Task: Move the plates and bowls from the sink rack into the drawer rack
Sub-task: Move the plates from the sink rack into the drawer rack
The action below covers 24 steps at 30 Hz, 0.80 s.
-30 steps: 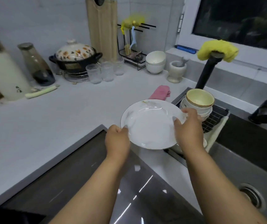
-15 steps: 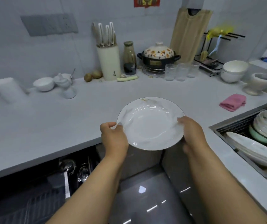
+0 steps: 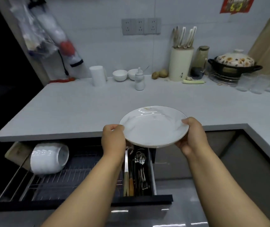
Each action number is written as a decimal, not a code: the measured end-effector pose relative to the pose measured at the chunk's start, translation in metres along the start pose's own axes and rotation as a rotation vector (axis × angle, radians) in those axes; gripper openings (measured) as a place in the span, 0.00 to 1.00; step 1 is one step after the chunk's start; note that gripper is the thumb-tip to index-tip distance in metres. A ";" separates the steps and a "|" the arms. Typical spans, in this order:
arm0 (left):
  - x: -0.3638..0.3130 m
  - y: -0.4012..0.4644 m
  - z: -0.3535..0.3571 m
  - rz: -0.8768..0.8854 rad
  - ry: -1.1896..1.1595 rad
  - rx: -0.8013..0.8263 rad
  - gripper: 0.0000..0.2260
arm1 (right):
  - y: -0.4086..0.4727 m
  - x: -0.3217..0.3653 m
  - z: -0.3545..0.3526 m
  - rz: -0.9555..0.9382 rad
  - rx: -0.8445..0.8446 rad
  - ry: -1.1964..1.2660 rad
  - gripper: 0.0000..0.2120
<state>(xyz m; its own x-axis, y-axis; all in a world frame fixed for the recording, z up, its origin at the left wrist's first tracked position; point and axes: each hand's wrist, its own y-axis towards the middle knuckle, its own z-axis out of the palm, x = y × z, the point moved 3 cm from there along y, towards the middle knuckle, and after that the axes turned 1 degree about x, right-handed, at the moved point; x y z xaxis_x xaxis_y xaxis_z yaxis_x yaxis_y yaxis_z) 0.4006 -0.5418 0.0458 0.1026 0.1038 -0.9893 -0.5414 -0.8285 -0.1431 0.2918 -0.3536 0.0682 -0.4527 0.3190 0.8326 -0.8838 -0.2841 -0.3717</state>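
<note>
The person holds a white gold-rimmed plate (image 3: 154, 126) level between both hands, just above the near edge of the countertop (image 3: 75, 108) and over the right end of the open drawer rack (image 3: 68, 177). The left hand (image 3: 113, 138) pinches the plate's left rim, thumb on top and fingers curled under; the right hand (image 3: 192, 136) grips the right rim the same way. This looks like the carrying step, with the plate about to go in. The next move likely calls for lowering it leftward, tipping it on edge and seating it between the wires, clear of the white bowl (image 3: 49, 158) lying on its side at the far left. The sink rack is out of view, the forearms hide part of the wires, and the cutlery (image 3: 140, 167) in the right compartment is hard to make out.
</note>
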 end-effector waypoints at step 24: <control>0.042 0.058 -0.240 -0.144 0.390 -0.278 0.23 | -0.022 -0.145 0.199 0.342 0.251 -0.366 0.05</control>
<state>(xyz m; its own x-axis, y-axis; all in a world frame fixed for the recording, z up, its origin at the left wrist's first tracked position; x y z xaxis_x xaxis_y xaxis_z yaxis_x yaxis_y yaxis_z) 0.5737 -0.7182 0.0033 0.4928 0.0586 -0.8682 -0.2609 -0.9419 -0.2117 0.4003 -0.5741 0.0371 -0.5986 -0.1513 0.7866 -0.6181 -0.5374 -0.5737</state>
